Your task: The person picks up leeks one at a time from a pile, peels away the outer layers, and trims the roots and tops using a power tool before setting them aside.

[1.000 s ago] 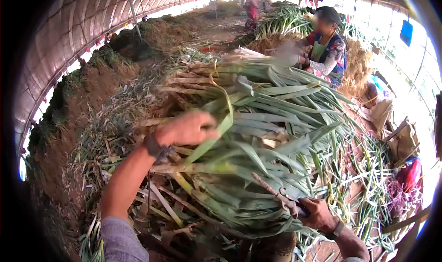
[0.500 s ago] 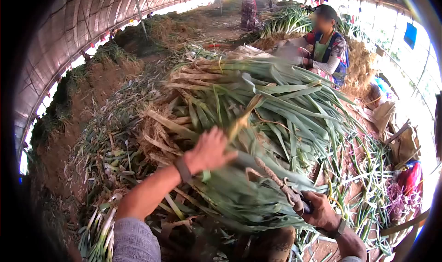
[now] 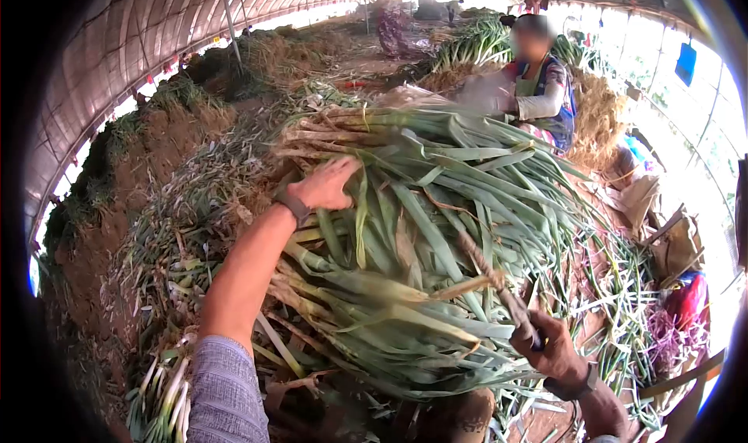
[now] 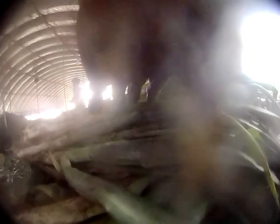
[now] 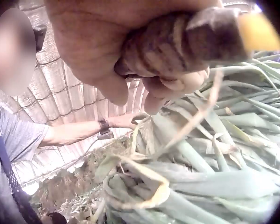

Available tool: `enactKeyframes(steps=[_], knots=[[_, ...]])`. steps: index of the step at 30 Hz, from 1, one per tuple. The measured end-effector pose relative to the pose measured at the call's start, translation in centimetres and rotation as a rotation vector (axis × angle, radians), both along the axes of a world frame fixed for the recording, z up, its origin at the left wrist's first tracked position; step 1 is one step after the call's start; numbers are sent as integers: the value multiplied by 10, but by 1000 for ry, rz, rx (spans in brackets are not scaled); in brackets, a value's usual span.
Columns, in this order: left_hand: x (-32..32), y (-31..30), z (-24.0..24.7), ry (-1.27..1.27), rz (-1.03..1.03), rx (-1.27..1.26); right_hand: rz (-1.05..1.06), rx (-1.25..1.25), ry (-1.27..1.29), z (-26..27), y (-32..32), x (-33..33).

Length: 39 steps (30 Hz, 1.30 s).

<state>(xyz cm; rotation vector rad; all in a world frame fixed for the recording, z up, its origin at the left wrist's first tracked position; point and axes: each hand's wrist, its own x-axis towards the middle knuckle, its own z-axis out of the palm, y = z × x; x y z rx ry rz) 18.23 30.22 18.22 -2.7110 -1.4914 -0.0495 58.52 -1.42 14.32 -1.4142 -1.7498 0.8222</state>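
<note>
Heaped bundle of long green-leaved, pale-stalked leeks (image 3: 436, 232), lying beneath both palms: left hand (image 3: 327, 184) is pressing its stalk end, fingers flat and together, while right hand (image 3: 555, 348) is clenching a rusty brown handled tool (image 3: 499, 283) at the leaf end, which should probably be working well apart from the left fingers, with loose green trimmings (image 3: 623, 287) and a seated worker in a patterned top (image 3: 541, 92) crowding beyond the fingertips.

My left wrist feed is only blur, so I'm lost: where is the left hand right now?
Observer: The left hand rests on top of a big pile of green onions, near the root ends.
Operator: I can't see the other hand at all. What is it doing?
Observer: The right hand grips the handle of a rusty tool at the near edge of the pile.
Operator: Is anyone else close by?
Observer: Yes, a second person sits just beyond the pile's far side.
</note>
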Motion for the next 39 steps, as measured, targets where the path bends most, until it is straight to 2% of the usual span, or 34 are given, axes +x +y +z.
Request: enactKeyframes(steps=[3,4,5,6,7,8,9,10,12,14,15,16,17,19,21,22,24,25,26,28,30,32,33,34,36,39], knots=[[20,13,17,-289,-105,-36,-8,155,-94,28,39,7],[29,12,12,-287,-111,-39,6,162,-94,38,58,13],[40,10,6,-177,-22,-52,-96,334,-281,63,78,0],[48,7,0,-70,69,-60,-162,380,-370,78,99,-5],[50,2,-15,-90,98,-55,-128,601,-450,79,132,3],[52,-8,-18,-165,101,-16,-129,636,-502,89,155,4],[47,-8,-30,-164,87,58,-127,847,-498,85,187,7],[42,-4,-42,-165,75,134,-187,803,-570,81,211,10],[37,-9,-43,-216,52,104,-240,623,-611,66,246,13],[34,-22,-48,-300,33,90,-234,237,-553,37,264,12],[33,-27,-56,-302,15,170,-218,223,-600,24,255,4],[32,-32,-65,-305,-4,250,-219,512,-550,-11,254,4],[31,-38,-72,-371,-38,325,-172,505,-528,-10,243,0],[27,-44,-69,-344,-75,305,-122,476,-512,-11,221,-10],[31,-52,-59,-325,-136,335,-143,261,-513,-10,209,-11],[33,-54,-50,-330,-139,343,-120,279,-482,-11,203,-10],[38,-63,-35,-192,-156,204,-141,378,-422,-13,198,-8],[41,-66,-20,-80,-70,96,-173,368,-392,-7,195,-9],[33,-54,-14,-114,-103,-13,-208,354,-363,1,190,-8],[15,-30,1,-364,-230,-205,-246,447,-275,2,191,-1],[11,-15,20,-484,-42,-265,-227,471,-275,9,189,4],[8,9,22,-397,-21,36,-147,617,-357,23,179,-8],[7,23,21,-416,-10,36,-104,634,-446,30,172,-14],[8,36,20,-434,4,36,-76,611,-412,28,170,-19],[12,59,18,-415,17,50,31,639,-583,25,172,-20],[27,85,3,-404,-7,93,-41,512,-721,10,189,-7]])
